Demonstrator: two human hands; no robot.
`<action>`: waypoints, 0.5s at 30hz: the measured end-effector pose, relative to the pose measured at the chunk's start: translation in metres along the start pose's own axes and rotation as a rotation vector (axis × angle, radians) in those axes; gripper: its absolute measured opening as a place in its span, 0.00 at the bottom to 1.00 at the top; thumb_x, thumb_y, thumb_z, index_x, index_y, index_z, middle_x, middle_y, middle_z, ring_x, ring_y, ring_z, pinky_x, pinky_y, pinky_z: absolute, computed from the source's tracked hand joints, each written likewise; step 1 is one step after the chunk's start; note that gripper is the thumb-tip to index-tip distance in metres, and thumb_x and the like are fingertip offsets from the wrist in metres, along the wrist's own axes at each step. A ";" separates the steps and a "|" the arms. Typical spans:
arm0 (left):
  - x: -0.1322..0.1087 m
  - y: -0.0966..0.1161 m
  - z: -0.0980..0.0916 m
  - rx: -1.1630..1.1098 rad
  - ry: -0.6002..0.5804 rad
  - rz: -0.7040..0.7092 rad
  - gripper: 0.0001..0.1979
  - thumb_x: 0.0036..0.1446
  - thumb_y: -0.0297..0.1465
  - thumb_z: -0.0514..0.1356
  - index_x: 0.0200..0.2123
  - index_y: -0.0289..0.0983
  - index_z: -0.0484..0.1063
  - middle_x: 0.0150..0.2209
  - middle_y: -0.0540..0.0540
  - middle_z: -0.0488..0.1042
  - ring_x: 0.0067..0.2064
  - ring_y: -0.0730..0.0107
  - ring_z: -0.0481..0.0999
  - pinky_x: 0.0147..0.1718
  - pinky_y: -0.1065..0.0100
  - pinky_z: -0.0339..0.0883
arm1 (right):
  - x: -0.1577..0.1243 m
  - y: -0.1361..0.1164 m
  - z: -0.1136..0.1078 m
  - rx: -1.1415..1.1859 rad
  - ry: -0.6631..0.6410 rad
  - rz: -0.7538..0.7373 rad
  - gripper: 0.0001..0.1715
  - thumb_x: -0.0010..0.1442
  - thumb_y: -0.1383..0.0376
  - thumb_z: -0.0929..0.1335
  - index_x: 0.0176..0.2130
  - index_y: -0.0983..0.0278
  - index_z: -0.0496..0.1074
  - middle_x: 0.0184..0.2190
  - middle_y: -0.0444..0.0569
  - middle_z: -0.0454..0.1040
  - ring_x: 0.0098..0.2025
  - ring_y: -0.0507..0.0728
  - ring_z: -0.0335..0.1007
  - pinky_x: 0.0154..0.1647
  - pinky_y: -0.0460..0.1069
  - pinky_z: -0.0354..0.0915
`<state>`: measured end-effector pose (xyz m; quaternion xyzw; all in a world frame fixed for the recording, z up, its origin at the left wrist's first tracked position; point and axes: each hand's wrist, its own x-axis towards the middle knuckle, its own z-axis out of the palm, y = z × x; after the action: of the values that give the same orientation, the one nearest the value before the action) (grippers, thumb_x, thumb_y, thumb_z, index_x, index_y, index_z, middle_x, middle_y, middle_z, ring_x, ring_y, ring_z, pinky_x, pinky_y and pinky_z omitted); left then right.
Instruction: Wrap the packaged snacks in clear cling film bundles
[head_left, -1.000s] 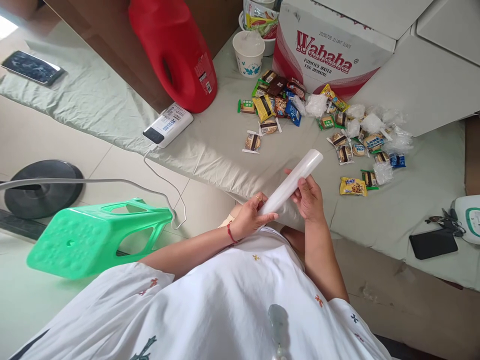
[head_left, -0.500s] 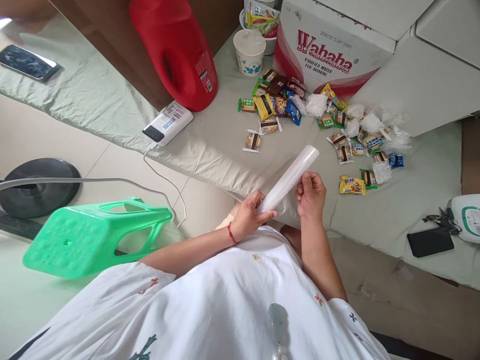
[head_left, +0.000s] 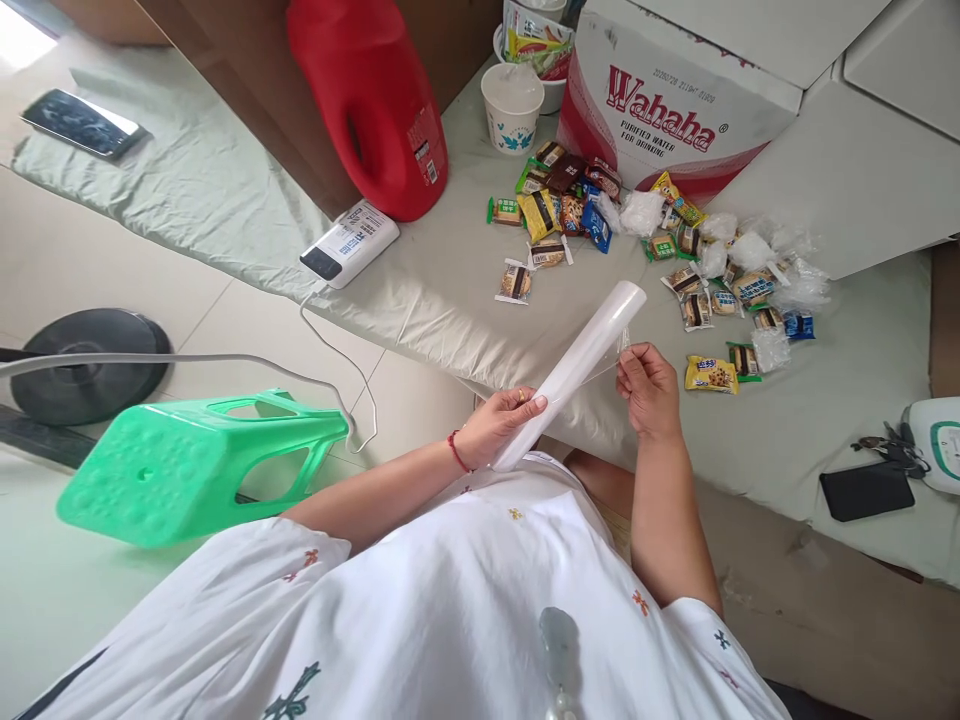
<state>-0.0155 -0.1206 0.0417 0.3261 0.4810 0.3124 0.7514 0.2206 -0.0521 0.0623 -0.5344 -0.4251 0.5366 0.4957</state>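
Observation:
A white roll of plastic wrap [head_left: 581, 365] lies slantwise across the middle of the head view, its lower end near my shirt. My left hand [head_left: 501, 422] is wrapped round its lower half, thumb on top. Fingers pinched, my right hand [head_left: 648, 385] grips the loose edge of clear film [head_left: 609, 362], which stretches from the roll's right side. Beyond the roll, several small wrapped snacks [head_left: 545, 215] and crumpled balls of clear film [head_left: 752, 250] are scattered over the green-grey sheet. A yellow cookie packet [head_left: 711, 374] lies to the right of my right hand.
At the back stand a red jug [head_left: 375, 110], a paper cup [head_left: 513, 108] and a Wahaha carton [head_left: 675, 110]. A white power bank [head_left: 351, 243] trails a cable. Left are a green stool [head_left: 202, 465] and a phone [head_left: 82, 124]; right, a black pouch [head_left: 866, 488] with keys.
My right hand has moved right, away from the roll, drawing out a strip of clear film. My left hand now sits higher on the roll, whose lower end shows below it.

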 end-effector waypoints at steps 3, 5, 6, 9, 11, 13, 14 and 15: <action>0.003 0.007 0.003 -0.154 -0.096 -0.044 0.28 0.49 0.54 0.73 0.35 0.38 0.68 0.29 0.54 0.66 0.28 0.76 0.63 0.27 0.71 0.55 | 0.007 -0.002 -0.004 0.044 0.013 0.024 0.23 0.52 0.48 0.79 0.31 0.60 0.70 0.24 0.38 0.65 0.22 0.46 0.51 0.20 0.43 0.52; 0.006 0.009 0.008 -0.152 -0.093 -0.024 0.28 0.49 0.52 0.74 0.36 0.38 0.67 0.30 0.54 0.66 0.29 0.77 0.64 0.28 0.71 0.55 | 0.008 -0.001 0.000 0.088 0.055 0.062 0.26 0.50 0.46 0.79 0.32 0.60 0.70 0.25 0.38 0.67 0.22 0.46 0.52 0.19 0.42 0.52; 0.007 0.009 0.010 -0.132 -0.076 -0.006 0.28 0.49 0.52 0.74 0.36 0.38 0.67 0.30 0.54 0.66 0.29 0.77 0.64 0.28 0.72 0.56 | 0.007 0.000 0.004 0.108 0.080 0.090 0.28 0.50 0.43 0.79 0.32 0.60 0.70 0.26 0.39 0.67 0.22 0.46 0.54 0.19 0.42 0.52; 0.011 0.007 0.018 -0.087 0.003 0.049 0.29 0.49 0.52 0.73 0.36 0.38 0.65 0.30 0.55 0.65 0.29 0.77 0.64 0.28 0.72 0.56 | -0.008 0.008 0.021 0.135 0.112 0.195 0.35 0.53 0.32 0.71 0.33 0.60 0.69 0.27 0.40 0.67 0.21 0.47 0.55 0.16 0.44 0.47; 0.012 0.004 0.021 -0.085 0.045 0.075 0.29 0.49 0.52 0.74 0.35 0.39 0.64 0.30 0.56 0.65 0.29 0.77 0.64 0.28 0.72 0.57 | -0.021 0.015 0.032 0.103 0.064 0.241 0.38 0.56 0.29 0.67 0.31 0.60 0.67 0.24 0.39 0.63 0.20 0.47 0.51 0.16 0.44 0.44; 0.013 0.002 0.022 -0.079 0.052 0.099 0.29 0.49 0.51 0.74 0.35 0.39 0.63 0.30 0.56 0.65 0.29 0.78 0.64 0.29 0.72 0.57 | -0.032 0.022 0.038 0.032 -0.011 0.205 0.36 0.59 0.32 0.67 0.28 0.60 0.63 0.21 0.38 0.58 0.21 0.47 0.48 0.19 0.45 0.45; 0.014 0.001 0.022 -0.068 0.047 0.110 0.29 0.49 0.51 0.74 0.35 0.39 0.62 0.30 0.56 0.66 0.29 0.78 0.64 0.29 0.72 0.58 | -0.036 0.024 0.039 -0.011 -0.047 0.160 0.35 0.60 0.34 0.69 0.28 0.60 0.61 0.21 0.37 0.56 0.22 0.47 0.48 0.21 0.45 0.47; 0.014 0.000 0.021 -0.057 0.050 0.115 0.29 0.48 0.50 0.75 0.35 0.39 0.63 0.30 0.56 0.67 0.29 0.78 0.65 0.29 0.72 0.59 | -0.038 0.026 0.038 -0.052 -0.077 0.109 0.34 0.61 0.36 0.70 0.27 0.60 0.60 0.21 0.37 0.55 0.23 0.48 0.48 0.22 0.45 0.49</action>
<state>0.0089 -0.1134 0.0415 0.3237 0.4710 0.3769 0.7289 0.1781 -0.0904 0.0451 -0.5484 -0.4278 0.5717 0.4351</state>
